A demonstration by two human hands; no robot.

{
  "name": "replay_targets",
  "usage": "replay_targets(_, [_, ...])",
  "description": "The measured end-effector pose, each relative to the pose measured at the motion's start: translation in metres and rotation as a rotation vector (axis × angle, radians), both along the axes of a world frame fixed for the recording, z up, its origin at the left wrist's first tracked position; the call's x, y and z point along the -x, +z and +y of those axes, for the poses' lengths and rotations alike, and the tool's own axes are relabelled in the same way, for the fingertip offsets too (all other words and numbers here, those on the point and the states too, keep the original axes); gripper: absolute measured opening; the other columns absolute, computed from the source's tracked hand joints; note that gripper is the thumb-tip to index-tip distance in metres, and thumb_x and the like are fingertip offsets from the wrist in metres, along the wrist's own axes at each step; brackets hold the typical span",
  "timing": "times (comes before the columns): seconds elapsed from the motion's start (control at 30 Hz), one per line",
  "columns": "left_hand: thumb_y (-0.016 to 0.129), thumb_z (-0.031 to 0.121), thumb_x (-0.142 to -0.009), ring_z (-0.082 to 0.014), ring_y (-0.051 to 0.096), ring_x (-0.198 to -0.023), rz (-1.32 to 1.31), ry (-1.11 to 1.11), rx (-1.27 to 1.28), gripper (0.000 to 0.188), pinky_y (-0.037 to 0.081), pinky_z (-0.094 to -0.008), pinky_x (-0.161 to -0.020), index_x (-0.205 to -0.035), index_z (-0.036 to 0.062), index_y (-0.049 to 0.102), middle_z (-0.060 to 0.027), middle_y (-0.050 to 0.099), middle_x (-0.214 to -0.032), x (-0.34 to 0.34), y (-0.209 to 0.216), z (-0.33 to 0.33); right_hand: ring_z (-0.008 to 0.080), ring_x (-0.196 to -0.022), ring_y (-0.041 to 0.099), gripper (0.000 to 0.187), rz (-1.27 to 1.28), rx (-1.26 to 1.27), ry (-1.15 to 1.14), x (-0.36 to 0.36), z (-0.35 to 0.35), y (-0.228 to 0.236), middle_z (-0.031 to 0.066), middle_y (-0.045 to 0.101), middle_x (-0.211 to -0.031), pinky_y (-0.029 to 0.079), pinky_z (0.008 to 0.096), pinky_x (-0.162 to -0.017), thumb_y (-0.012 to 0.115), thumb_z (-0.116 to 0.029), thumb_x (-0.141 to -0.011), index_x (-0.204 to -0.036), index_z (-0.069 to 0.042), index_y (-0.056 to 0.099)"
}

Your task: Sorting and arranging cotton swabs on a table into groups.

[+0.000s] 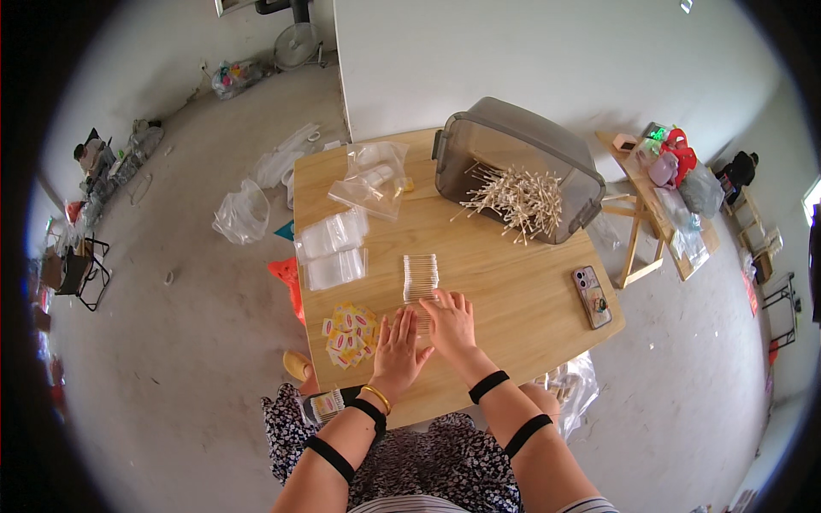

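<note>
A neat row of cotton swabs [420, 272] lies side by side on the wooden table [513, 308] in front of me. My left hand [396, 349] rests flat just below the row, fingers stretched out and together. Over the lower end of the swabs sits my right hand [451, 323], fingers apart and slightly bent, touching them. More swab sticks show between the two hands; whether a clear bag covers them I cannot tell. Beside my left hand is a pile of small yellow and white labels [349, 333]. Clear plastic bags [333, 248] lie stacked beyond the labels.
A grey plastic bin [487, 120] lies tipped on its side, loose cotton swabs [522, 201] spilling from it. A phone [592, 297] is near the right edge. Another clear bag [373, 179] lies at the back. A folding side table [663, 214] stands to the right.
</note>
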State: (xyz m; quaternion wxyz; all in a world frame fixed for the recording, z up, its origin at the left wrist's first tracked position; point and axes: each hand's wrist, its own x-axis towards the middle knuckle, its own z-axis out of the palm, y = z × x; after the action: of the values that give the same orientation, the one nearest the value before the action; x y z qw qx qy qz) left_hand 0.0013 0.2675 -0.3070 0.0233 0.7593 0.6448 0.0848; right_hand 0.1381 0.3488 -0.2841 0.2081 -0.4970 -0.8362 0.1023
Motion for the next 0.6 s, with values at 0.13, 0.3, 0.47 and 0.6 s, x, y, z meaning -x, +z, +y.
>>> replay_targets(0.13, [0.042, 0.054, -0.1, -0.0292, 0.022, -0.15, -0.029, -0.022, -0.01, 0.08, 0.012, -0.0507, -0.124, -0.153, -0.0038, 0.027, -0.0181, 0.027, -0.159, 0.001, 0.0, -0.004, 0.0316, -0.122, 0.049, 0.041, 0.107, 0.022, -0.074, -0.018, -0.007, 0.003, 0.0068, 0.055, -0.131, 0.04, 0.0463, -0.101, 0.062, -0.008, -0.085, -0.125, -0.016, 0.065])
replay_targets(0.3, [0.046, 0.052, -0.099, -0.0295, 0.024, -0.15, 0.015, -0.042, 0.045, 0.08, 0.015, -0.0503, -0.123, -0.152, -0.0049, 0.027, -0.018, 0.027, -0.159, -0.001, 0.005, -0.017, 0.0328, -0.123, 0.05, 0.042, 0.192, 0.074, -0.123, -0.051, -0.042, -0.005, 0.0101, 0.056, -0.131, 0.04, 0.0466, -0.104, 0.062, -0.01, -0.086, -0.128, -0.009, 0.06])
replay_targets(0.47, [0.053, 0.047, -0.096, -0.0305, 0.025, -0.149, 0.029, -0.048, -0.006, 0.081, 0.015, -0.0509, -0.123, -0.151, -0.0061, 0.029, -0.0176, 0.026, -0.159, -0.005, 0.008, -0.027, 0.0335, -0.132, 0.044, 0.051, 0.215, 0.071, -0.123, -0.058, -0.075, -0.011, 0.0146, 0.053, -0.137, 0.034, 0.0472, -0.112, 0.063, -0.018, -0.089, -0.137, -0.003, 0.052])
replay_targets(0.6, [0.047, 0.052, -0.098, -0.0282, 0.023, -0.15, 0.195, -0.054, 0.03, 0.081, 0.011, -0.0508, -0.124, -0.153, -0.0048, 0.026, -0.0166, 0.028, -0.158, -0.01, 0.006, -0.038, 0.0335, -0.143, 0.033, 0.068, 0.13, 0.113, -0.059, -0.054, -0.088, -0.014, 0.0165, 0.041, -0.15, 0.022, 0.0481, -0.121, 0.062, -0.029, -0.09, -0.148, -0.002, 0.038])
